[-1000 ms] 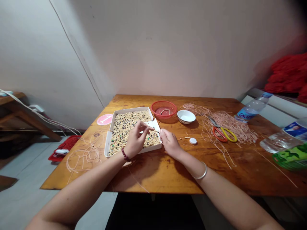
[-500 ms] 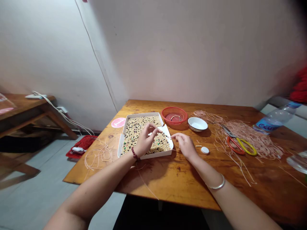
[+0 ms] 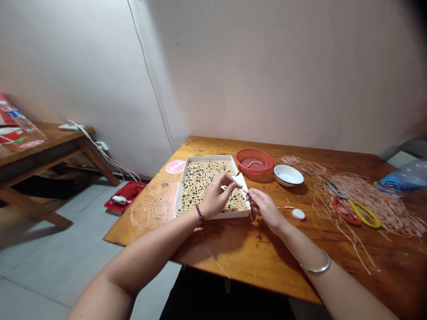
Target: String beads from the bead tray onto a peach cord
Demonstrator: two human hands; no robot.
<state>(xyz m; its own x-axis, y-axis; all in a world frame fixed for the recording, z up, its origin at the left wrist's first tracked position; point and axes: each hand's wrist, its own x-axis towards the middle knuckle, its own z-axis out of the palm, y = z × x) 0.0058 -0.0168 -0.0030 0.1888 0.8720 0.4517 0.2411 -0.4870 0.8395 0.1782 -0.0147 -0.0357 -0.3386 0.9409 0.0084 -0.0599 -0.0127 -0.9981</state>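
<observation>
My left hand, a dark red bead bracelet at its wrist, hovers over a white box of small beads, cream mixed with black and a few green. Its thumb and index finger are pinched; what lies between them is too small to make out. At the box's right edge, my right hand is closed on a thin cord, with small dark beads at its fingertips. The two hands' fingertips almost meet. A silver bangle circles the right wrist.
Behind the hands stand a red plastic basket holding a beaded strand and a white bowl. To the right lie a white lid, scissors, a pile of pink cord and a plastic bottle. Loose cord lies left.
The view has turned left, so everything sits further right. My right hand has come nearer my left fingertips, and its fingers have curled in more.
</observation>
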